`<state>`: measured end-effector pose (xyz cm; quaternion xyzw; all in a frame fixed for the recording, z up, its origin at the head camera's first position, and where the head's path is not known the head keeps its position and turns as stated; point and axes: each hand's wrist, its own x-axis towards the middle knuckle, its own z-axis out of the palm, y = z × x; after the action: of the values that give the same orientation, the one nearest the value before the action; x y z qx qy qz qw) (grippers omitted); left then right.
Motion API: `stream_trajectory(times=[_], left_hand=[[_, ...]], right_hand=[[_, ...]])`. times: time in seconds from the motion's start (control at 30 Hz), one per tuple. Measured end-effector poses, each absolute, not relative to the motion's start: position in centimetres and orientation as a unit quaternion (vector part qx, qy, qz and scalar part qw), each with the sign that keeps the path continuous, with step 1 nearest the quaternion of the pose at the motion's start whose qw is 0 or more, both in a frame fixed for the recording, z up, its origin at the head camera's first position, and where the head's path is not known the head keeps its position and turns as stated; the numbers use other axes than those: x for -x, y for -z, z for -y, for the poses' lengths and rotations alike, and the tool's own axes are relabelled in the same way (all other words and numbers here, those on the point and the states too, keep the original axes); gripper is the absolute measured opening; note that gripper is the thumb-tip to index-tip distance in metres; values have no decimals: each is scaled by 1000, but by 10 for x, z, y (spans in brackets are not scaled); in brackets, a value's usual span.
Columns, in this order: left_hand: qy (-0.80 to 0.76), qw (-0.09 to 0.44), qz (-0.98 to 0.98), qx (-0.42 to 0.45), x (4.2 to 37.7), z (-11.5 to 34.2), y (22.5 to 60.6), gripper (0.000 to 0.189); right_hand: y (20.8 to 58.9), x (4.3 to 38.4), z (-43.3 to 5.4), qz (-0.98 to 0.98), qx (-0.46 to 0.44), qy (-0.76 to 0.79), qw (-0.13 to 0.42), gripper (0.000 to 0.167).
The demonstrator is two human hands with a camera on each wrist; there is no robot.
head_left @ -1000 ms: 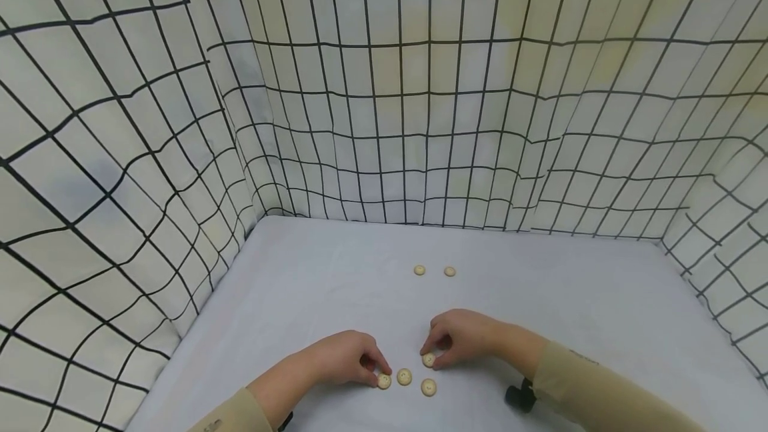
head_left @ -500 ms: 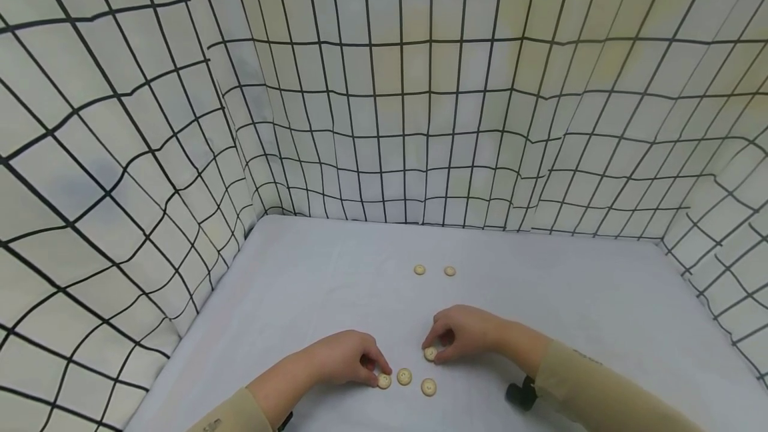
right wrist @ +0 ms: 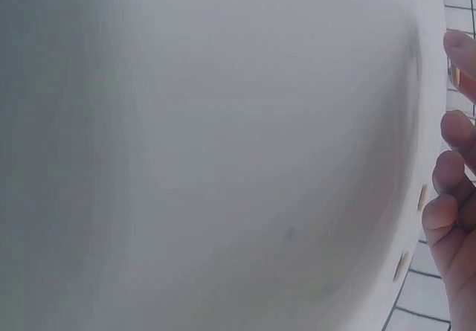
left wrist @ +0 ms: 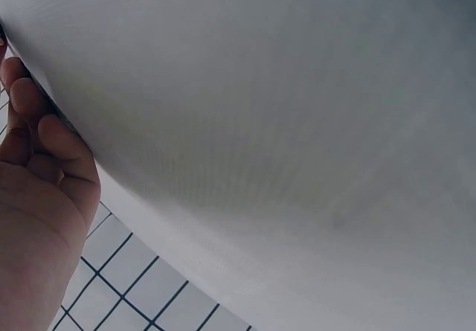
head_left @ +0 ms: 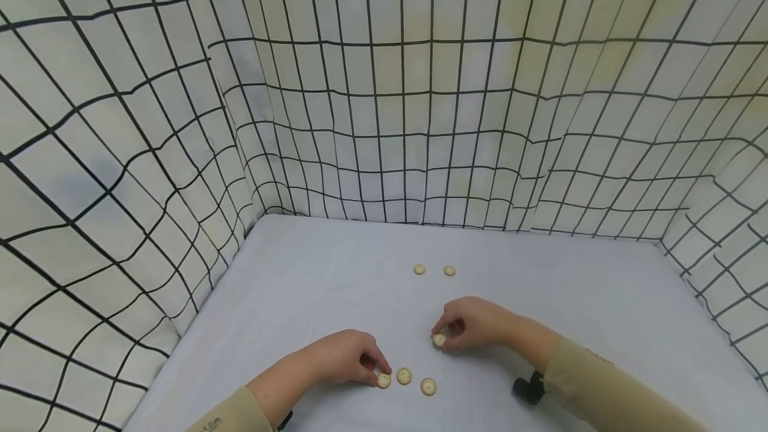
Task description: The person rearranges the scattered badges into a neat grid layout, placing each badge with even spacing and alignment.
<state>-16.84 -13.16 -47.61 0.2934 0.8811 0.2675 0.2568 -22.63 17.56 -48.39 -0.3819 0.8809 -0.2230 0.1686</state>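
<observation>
The right button [head_left: 439, 340] is pinched between the thumb and fingers of the right hand [head_left: 477, 322] and has just been carried away from the near row, towards the far-left button [head_left: 419, 269] and far-right button [head_left: 450, 271]. Whether it is lifted or slid along the cloth [head_left: 312, 272] cannot be told. The left button [head_left: 384, 381] is pinched by the left hand [head_left: 345, 359], unmoved, just beside the middle button [head_left: 405, 376]. The near button [head_left: 429, 387] is left untouched. The right button's shift, it is judged, is unfinished, since no grip is released.
</observation>
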Motion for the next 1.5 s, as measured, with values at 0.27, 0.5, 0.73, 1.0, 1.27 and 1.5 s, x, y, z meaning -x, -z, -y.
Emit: stream_trajectory(times=[0.27, 0.5, 0.73, 1.0, 1.27, 1.5], left_hand=[[-273, 255, -880, -292, 168, 133, 475, 18], [-266, 249, -882, -298, 167, 135, 473, 17], [-270, 248, -882, -295, 166, 137, 472, 17], [-268, 250, -884, -289, 166, 136, 473, 17], [-263, 251, -886, -288, 165, 133, 471, 17], [-261, 248, -886, -291, 165, 131, 472, 17]], right_hand=[[482, 233, -186, -899, 349, 217, 152, 24], [479, 244, -198, -915, 318, 213, 125, 21], [481, 257, -210, -930, 262, 231, 119, 21], [483, 271, -225, -938, 214, 248, 111, 22], [487, 282, -240, -945, 184, 251, 100, 23], [487, 291, -249, -951, 149, 249, 106, 26]])
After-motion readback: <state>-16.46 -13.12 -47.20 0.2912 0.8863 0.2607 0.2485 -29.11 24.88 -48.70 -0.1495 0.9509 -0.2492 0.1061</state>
